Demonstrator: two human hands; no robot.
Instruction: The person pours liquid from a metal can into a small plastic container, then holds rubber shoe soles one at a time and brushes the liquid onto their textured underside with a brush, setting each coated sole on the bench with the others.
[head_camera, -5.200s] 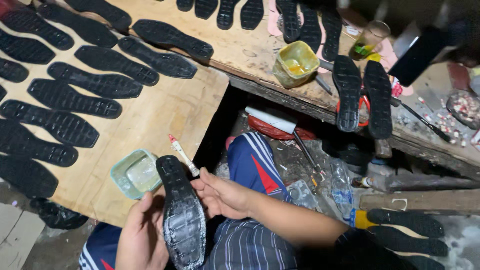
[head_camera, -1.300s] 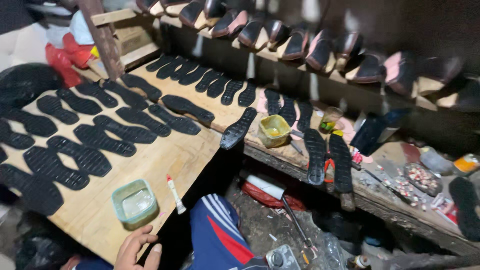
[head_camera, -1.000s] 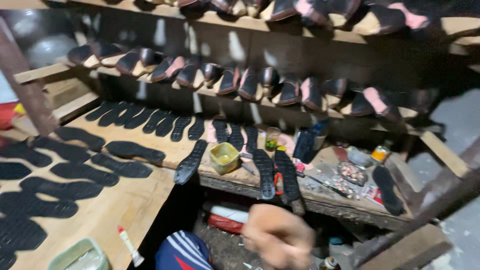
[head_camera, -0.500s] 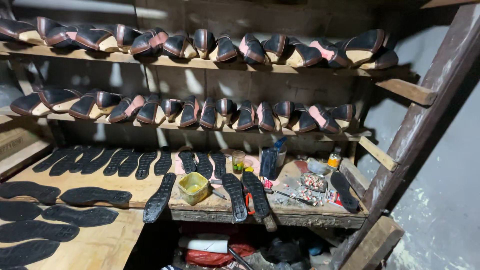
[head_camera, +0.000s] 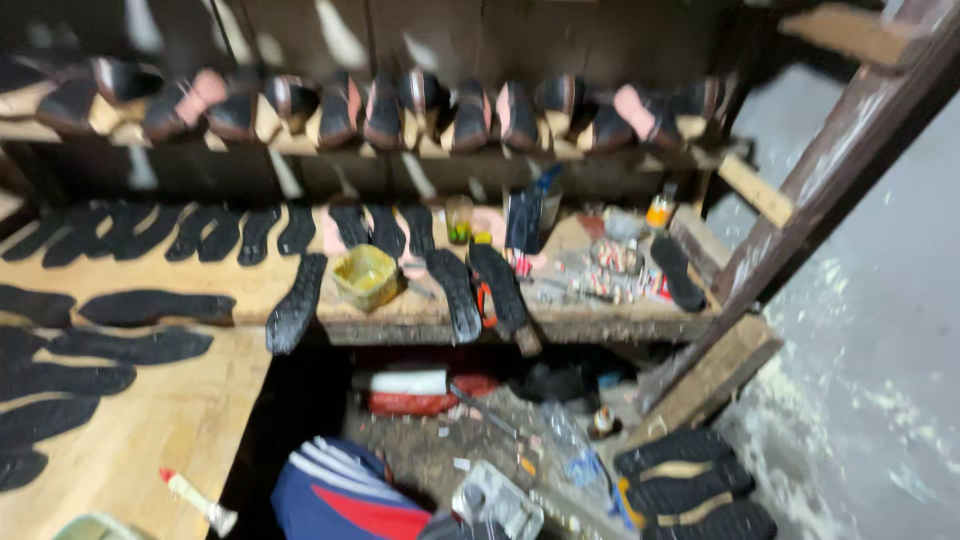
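- Neither hand shows in the head view, so there is no grip to read: whether the left or right is released, clenched or grasping anything cannot be told.
- At the bottom edge, where the hands would be, a knee in blue cloth with white stripes and a red patch pokes into view.
- Just left of the knee, a small brush with a pale handle and red tip lies on the light wooden bench, beside the rim of a pale green tub cut off by the frame.
- Black shoe soles lie flat in rows on the bench, well above and left of the knee.
- One sole hangs over the bench edge, near a yellow tub.
- Two more soles jut over the front of the far bench, right of the yellow tub.
- A shelf above carries a row of dark and pink shoes on blocks, blurred.
- A small orange bottle and a glass with green-yellow contents stand at the back of the bench.
- Below the bench, a red and white package lies on the littered floor.
- A stack of soles with yellow between them lies on the floor to the right.
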